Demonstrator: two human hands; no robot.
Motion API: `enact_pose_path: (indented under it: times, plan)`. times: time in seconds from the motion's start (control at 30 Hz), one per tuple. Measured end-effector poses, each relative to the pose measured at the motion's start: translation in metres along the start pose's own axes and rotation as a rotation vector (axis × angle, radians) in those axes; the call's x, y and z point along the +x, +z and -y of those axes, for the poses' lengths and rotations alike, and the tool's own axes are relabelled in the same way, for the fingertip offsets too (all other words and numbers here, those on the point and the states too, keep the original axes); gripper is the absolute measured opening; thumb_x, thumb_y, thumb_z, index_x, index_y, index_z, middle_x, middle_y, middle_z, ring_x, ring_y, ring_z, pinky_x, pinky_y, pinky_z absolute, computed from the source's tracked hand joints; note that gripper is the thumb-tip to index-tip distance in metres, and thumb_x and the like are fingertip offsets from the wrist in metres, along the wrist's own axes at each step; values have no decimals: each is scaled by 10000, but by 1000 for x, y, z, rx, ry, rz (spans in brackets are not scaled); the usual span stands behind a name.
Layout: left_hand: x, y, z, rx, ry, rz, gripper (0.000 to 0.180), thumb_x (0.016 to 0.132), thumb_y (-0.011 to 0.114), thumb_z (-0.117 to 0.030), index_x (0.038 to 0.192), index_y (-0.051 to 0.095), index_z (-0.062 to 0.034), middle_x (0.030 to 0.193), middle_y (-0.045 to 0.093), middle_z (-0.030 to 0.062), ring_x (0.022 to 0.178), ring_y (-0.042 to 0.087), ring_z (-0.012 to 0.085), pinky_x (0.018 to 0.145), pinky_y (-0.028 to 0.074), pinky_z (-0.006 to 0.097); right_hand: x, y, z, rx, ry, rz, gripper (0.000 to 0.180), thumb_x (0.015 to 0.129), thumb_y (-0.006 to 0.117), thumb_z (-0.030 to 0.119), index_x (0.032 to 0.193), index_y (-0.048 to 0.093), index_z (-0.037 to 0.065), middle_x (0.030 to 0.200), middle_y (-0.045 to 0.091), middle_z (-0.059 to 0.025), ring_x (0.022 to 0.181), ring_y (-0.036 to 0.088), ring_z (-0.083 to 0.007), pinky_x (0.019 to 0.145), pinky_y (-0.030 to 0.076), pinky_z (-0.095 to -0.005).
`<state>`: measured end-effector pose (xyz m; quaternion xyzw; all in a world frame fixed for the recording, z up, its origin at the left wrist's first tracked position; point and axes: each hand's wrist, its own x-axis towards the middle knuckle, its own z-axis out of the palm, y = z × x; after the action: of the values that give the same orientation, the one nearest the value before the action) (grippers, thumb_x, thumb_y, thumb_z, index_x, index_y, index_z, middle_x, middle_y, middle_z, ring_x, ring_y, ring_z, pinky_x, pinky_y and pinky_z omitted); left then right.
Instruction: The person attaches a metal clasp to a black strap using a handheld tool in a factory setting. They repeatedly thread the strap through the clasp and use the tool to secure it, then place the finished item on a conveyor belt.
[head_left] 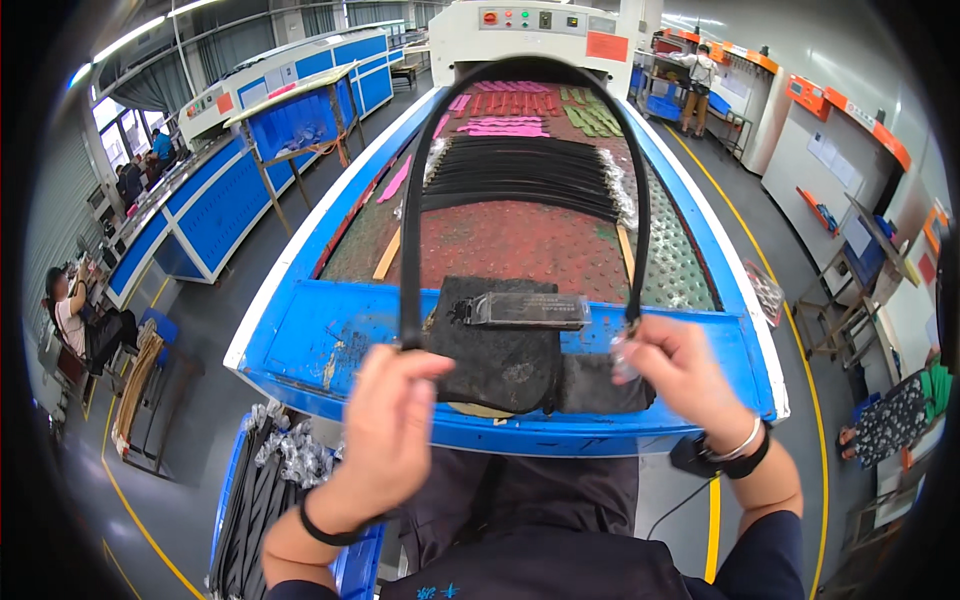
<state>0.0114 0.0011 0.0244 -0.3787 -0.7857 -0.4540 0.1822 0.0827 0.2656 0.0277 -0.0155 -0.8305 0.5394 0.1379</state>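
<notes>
A long black strap [411,260] arches upward between my two hands above the front of the machine bed. My left hand [390,410] pinches it near its left end, between thumb and forefinger. At the other end my right hand [680,365] closes on the strap and a bit of clear plastic wrap. Beneath lies a black pad [500,370] on the blue front ledge [300,320]. A flat pack [528,310] in clear plastic rests on the pad. Farther in, a row of black straps [520,180] with plastic-wrapped ends spans the bed.
Pink strips [503,127], red strips [515,104] and green strips [592,118] lie toward the machine's opening. A blue crate [232,490] of black straps with wrapped ends stands at lower left. Other people, including one seated person [80,320], are in the room.
</notes>
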Motion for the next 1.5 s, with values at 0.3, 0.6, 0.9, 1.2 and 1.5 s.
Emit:
enact_pose_path:
  times: [0.3,0.6,0.9,1.2,1.5]
  plan:
    - [84,-23,89,202,96,45,72,808,460,31,863,472,-14,749,516,152,710,535,309,631,408,352,49,-92,-39,-810,50,-44,276,759,567,181,568,520,-12,488,496,-138,449,506,-278,477,407,-362]
    - [164,10,229,586,124,201,165,784,512,-29,929,434,-33,802,569,188,767,544,379,683,415,433,127,-112,-119,-1275,-90,-40,163,692,539,147,625,622,24,716,538,-157,655,560,-334,610,460,-418]
    - [215,66,355,549,-196,146,91,692,572,-65,761,532,-21,728,591,170,747,579,332,649,441,431,219,-94,-168,-1219,-78,-112,147,714,538,132,656,626,29,756,554,-167,678,574,-336,630,464,-426]
    - [240,91,397,446,-347,237,82,639,554,-46,712,591,-40,734,613,173,757,598,324,677,462,414,250,-93,-198,-1230,-3,-74,151,724,553,157,667,626,38,782,550,-158,730,574,-327,667,462,-418]
    - [243,97,421,422,-376,241,68,624,580,-87,685,583,-57,714,600,171,732,595,321,654,452,407,266,-101,-219,-1229,18,-49,185,724,532,194,686,634,45,794,580,-165,755,588,-333,661,477,-436]
